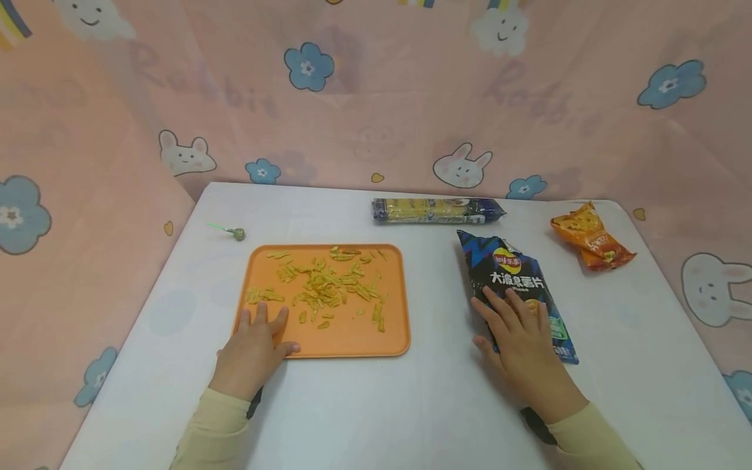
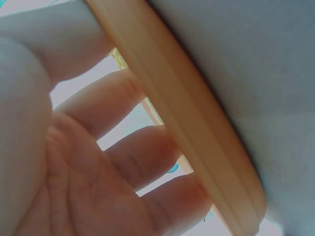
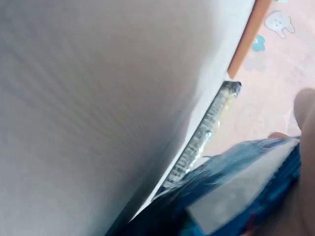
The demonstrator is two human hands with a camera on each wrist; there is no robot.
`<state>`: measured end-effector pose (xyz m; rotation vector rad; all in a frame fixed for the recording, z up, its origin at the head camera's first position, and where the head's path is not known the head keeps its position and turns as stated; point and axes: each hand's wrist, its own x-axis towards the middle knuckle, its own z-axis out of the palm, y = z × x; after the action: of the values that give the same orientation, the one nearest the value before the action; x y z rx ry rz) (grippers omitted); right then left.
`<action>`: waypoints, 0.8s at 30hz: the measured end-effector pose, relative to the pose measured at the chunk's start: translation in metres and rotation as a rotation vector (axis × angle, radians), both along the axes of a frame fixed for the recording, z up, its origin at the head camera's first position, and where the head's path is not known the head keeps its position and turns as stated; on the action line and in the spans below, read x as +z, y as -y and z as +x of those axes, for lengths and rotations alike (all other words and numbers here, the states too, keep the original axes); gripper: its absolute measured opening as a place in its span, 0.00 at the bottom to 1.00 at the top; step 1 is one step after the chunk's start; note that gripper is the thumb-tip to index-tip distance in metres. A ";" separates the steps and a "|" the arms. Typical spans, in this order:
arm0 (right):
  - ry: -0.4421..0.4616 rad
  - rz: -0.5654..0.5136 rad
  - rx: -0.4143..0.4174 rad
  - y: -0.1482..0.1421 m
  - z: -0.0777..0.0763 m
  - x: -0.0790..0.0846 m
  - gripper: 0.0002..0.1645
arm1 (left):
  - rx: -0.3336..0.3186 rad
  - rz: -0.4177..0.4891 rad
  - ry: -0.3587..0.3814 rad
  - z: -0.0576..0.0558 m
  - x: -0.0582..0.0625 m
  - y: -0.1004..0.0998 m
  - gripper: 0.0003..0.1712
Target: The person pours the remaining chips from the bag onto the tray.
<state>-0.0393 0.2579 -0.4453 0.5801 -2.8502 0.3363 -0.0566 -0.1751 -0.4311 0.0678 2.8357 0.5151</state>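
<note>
My left hand (image 1: 252, 352) rests with spread fingers on the front left corner of an orange tray (image 1: 352, 347). In the left wrist view the fingers (image 2: 106, 101) reach over the tray's rim (image 2: 187, 118). Broken yellow snack pieces (image 1: 323, 284) lie scattered across the tray, thickest in the middle. My right hand (image 1: 529, 359) lies with its fingers extended on a dark blue potato chip bag (image 1: 510, 258), which looks torn at its top edge. The right wrist view shows the bag's side (image 3: 246, 182) under the hand.
Behind the tray and chip bag lies a long clear pack of round yellow snacks (image 1: 435, 211). An orange snack bag (image 1: 590, 238) sits at the back right. At the back left is a lollipop (image 1: 237, 233) with a green stick. A printed pink cloth (image 1: 376, 98) hangs behind the white table (image 1: 376, 418).
</note>
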 end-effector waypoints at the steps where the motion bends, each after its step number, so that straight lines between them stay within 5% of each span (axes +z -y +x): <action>1: 0.025 -0.002 -0.005 0.000 0.000 -0.002 0.42 | -0.002 -0.001 0.000 0.000 0.000 0.000 0.42; 11: 0.441 -0.032 -0.066 0.006 -0.002 -0.005 0.47 | -0.013 -0.020 0.011 -0.001 0.002 0.001 0.42; 19: 0.465 -0.076 -0.073 0.004 -0.003 -0.002 0.44 | -0.002 -0.034 0.078 0.001 0.002 0.001 0.43; 24: 0.359 -0.115 -0.141 0.000 -0.008 0.014 0.41 | 0.009 -0.054 0.120 0.009 0.008 -0.001 0.45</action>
<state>-0.0472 0.2583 -0.4315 0.3203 -3.1608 0.6317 -0.0478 -0.1740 -0.4230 0.0129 2.7315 0.4296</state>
